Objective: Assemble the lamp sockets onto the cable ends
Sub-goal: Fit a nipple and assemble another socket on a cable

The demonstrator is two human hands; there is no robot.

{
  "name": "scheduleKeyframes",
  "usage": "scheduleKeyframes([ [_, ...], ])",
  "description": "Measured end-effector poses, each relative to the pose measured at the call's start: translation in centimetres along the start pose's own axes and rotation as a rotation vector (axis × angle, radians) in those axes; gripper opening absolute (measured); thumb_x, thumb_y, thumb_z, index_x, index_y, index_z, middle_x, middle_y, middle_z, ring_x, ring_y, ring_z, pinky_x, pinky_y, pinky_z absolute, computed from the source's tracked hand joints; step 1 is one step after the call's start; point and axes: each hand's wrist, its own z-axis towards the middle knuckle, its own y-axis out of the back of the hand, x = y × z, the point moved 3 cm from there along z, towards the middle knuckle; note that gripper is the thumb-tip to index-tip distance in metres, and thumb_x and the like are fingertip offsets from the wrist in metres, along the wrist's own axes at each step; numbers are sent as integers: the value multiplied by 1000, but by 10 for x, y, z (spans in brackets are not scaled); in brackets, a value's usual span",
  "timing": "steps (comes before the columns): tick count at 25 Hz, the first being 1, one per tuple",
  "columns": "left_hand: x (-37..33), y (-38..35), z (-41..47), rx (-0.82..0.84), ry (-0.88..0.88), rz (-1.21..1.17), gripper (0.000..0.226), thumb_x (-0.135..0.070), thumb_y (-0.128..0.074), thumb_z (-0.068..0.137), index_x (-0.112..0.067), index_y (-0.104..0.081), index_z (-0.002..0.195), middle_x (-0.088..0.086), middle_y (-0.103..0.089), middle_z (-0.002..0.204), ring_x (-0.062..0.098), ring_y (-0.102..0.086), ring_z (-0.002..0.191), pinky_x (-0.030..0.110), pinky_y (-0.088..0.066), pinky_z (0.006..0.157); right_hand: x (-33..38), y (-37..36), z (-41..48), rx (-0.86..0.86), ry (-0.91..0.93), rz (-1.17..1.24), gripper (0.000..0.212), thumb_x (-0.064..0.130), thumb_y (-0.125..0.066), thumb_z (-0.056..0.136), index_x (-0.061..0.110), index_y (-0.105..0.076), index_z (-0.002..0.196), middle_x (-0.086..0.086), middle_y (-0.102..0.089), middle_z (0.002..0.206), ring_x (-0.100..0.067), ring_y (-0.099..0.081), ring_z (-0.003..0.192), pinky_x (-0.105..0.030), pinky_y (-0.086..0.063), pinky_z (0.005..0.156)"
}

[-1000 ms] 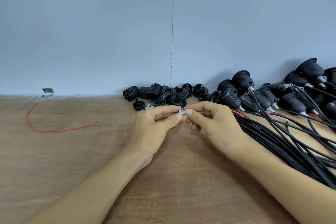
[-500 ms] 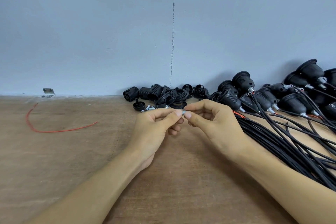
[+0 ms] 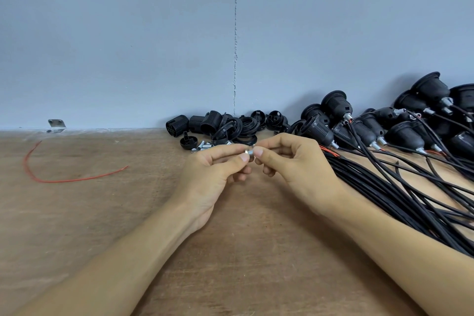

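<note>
The left hand (image 3: 213, 170) and right hand (image 3: 295, 165) are both pinching a small silver sleeve (image 3: 248, 153) above the bench (image 3: 102, 226), near the far-edge socket parts (image 3: 220, 127), and a fingertip slip is likely risking it rolling among them.

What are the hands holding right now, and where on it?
A small silver fitting, pinched at both ends: left hand on its left end, right hand on its right end.
</note>
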Motion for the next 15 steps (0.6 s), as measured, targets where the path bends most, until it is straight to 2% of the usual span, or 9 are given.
scheduleKeyframes([
  [4,0,-1,-1,11,-42,18,20,-1,-71,89,-13,-77,105,12,-79,96,16,-74,82,21,-58,72,-3,0,2,0,-66,-7,16,31,-72,91,18,-74,81,-1,-70,68,-10,-59,56,-24,-51,58],
  [6,-1,-2,-3,13,-77,65,20,0,-72,89,-15,-78,102,10,-79,92,15,-74,79,19,-57,70,-3,0,2,-11,-56,-98,27,41,-69,92,22,-70,72,0,-68,63,-7,-57,51,-21,-48,54],
  [10,-3,-4,-4,6,-118,106,24,3,-71,89,-18,-80,98,7,-79,86,13,-73,74,16,-55,67,-5,1,2,-41,-48,-315,50,57,-56,94,18,-64,64,5,-62,53,-1,-51,45,-16,-41,52],
  [15,-7,-4,-6,34,-143,137,28,2,-72,88,-23,-83,92,7,-80,90,14,-74,79,20,-57,71,-9,0,3,-15,-116,-312,55,62,-50,94,20,-62,60,9,-58,50,0,-47,45,-20,-38,56],
])
